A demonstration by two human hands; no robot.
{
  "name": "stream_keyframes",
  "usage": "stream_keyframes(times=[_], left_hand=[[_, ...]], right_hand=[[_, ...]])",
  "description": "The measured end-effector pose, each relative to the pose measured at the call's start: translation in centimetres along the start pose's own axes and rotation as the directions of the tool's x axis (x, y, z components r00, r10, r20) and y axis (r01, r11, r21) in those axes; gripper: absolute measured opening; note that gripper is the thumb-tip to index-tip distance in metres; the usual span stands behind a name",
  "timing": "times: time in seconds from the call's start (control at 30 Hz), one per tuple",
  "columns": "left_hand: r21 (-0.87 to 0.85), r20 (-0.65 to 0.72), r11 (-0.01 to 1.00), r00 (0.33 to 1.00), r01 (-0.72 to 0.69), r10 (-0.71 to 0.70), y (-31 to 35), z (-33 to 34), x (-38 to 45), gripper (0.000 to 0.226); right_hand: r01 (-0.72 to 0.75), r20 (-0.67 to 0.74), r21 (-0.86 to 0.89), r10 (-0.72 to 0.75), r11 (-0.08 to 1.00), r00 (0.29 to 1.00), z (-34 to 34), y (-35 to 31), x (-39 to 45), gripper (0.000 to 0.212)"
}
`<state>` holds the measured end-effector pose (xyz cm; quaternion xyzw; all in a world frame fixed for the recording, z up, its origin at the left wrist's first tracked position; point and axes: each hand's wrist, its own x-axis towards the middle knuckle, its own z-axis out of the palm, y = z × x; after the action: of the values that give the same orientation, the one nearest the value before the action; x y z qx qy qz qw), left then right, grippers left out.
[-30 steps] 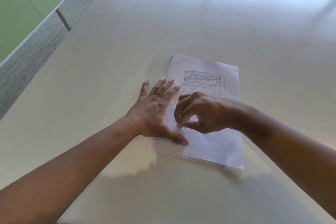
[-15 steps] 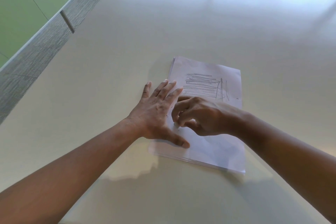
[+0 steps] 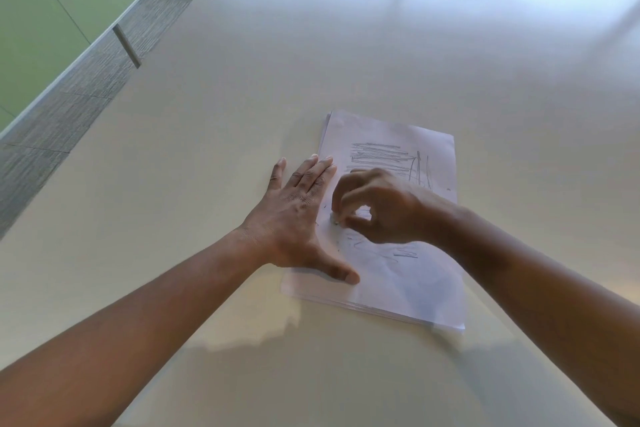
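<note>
nearest to you the pale, glossy counter (image 3: 277, 374) carries a thin stack of white paper sheets (image 3: 408, 291), lying flat and a little askew, its near corner towards your right arm. your left hand (image 3: 298, 215) lies flat and spread on the stack's left edge: the thumb presses the top sheet near the lower left corner, the palm straddles the edge, and the straight fingers reach past it, partly on paper and partly on the counter.

just beside it, your right hand (image 3: 384, 208) hovers over the middle of the top sheet with the fingers curled in. thumb and fingertips pinch a small pale piece (image 3: 337, 221) against the paper – too small to tell what it is. faint grey pencil marks (image 3: 405, 255) trail below that hand.

beyond the knuckles a dense block of grey pencil scribble (image 3: 377, 158) fills the upper part of the sheet, with a few upright strokes at its right.

far off to the left – grey striped carpet (image 3: 86, 87), a metal post (image 3: 126, 45) and a green glass partition (image 3: 41, 10).
</note>
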<state>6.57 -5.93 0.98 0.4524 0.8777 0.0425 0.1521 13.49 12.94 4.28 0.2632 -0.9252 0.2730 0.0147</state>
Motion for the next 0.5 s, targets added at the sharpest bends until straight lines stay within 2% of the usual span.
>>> stream_keyframes(times=[0.2,0.5], left_hand=[[-0.012,-0.01,1.0,1.0,0.001,-0.001,-0.1,0.0,0.0,0.171],[-0.007,-0.006,1.0,1.0,0.0,0.0,-0.3,0.0,0.0,0.168]], right_hand=[[-0.234,-0.092,-0.004,0.233,0.972,0.968,-2.6,2.3,0.2,0.006],[-0.364,-0.09,-0.076,0.357,0.928,0.93,-2.5,3.1,1.2,0.009]])
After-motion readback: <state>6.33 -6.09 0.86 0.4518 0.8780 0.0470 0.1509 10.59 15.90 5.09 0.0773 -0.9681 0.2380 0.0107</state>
